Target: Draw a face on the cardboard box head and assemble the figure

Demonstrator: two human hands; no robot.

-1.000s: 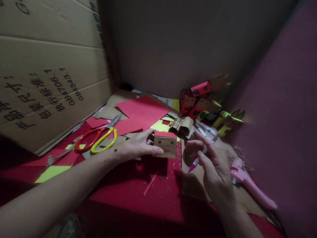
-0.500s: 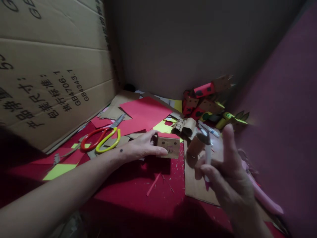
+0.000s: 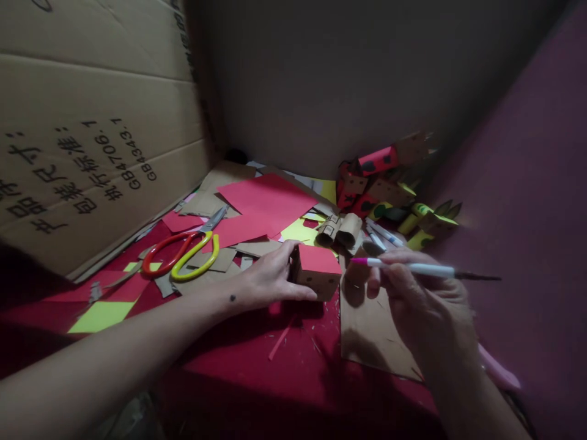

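My left hand [image 3: 279,275] grips a small cardboard box [image 3: 320,282] from its left side. The box has red paper on top and a dark-eyed face drawn on the front, now tipped so that mostly the red top shows. My right hand [image 3: 419,299] holds a slim white pen [image 3: 426,269] nearly level, with its pink end towards the box and a thin dark end to the right. That pink end is close to the box but looks apart from it. Behind the right hand, a cardboard tube [image 3: 373,248] is mostly hidden.
Scissors [image 3: 188,250] with red and yellow handles lie left of the box. Red paper [image 3: 270,201] and cardboard scraps spread behind. Several decorated cardboard figures [image 3: 378,160] are piled at the back. A cardboard sheet [image 3: 367,342] lies under my right hand; a big carton [image 3: 92,122] stands left.
My right hand has turned the pen from upright to nearly level and brought it closer to the box. My left hand has tilted the box, showing more of its red top.
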